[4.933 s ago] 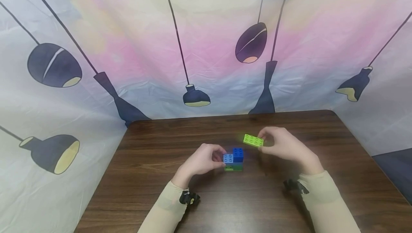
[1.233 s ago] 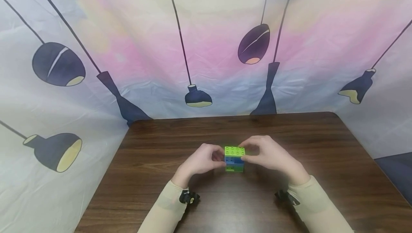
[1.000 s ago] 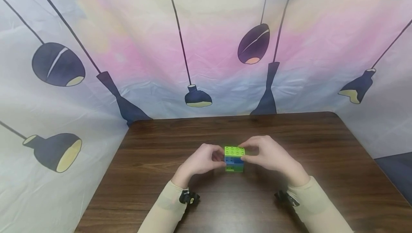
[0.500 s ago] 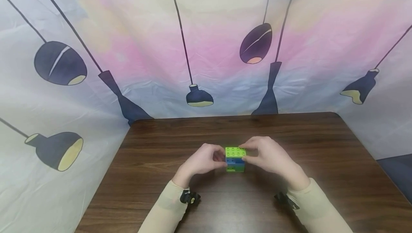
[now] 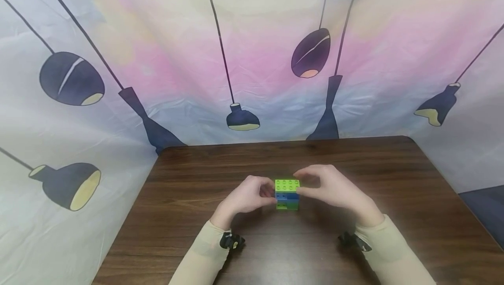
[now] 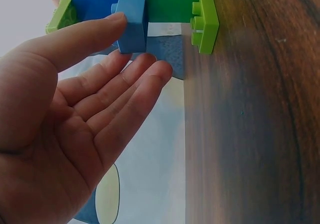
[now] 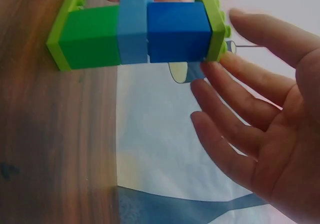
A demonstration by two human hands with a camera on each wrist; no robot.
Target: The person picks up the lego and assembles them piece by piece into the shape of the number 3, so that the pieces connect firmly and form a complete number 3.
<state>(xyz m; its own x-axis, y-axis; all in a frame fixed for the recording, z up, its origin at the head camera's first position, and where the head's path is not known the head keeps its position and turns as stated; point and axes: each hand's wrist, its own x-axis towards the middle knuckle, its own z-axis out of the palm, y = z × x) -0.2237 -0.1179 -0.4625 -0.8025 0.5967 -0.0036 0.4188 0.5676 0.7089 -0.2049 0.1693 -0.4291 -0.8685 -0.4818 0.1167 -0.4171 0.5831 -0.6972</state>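
A small stack of toy building bricks stands on the table. Its top is a lime green studded brick (image 5: 287, 184). Beneath that come a dark blue brick (image 7: 179, 32), a flat light blue brick (image 6: 133, 18), a green brick (image 7: 92, 36) and a second lime green brick (image 6: 208, 21) at the base. My left hand (image 5: 249, 195) holds the light blue brick at its left end, thumb on the near side and fingers behind. On the right, my right hand (image 5: 332, 187) has its fingers loosely spread beside the top brick; in the right wrist view its thumb is off the brick.
The brown wooden table (image 5: 204, 241) carries the stack near its middle. Behind it hangs a fabric backdrop (image 5: 177, 57) printed with dark lamps. Each sleeve has a black wrist camera (image 5: 232, 241) strapped on.
Some seconds ago my right hand held the lime green brick apart; it then came onto the stack's top. Now the right fingers have loosened and drawn slightly off it. The left hand stays put.
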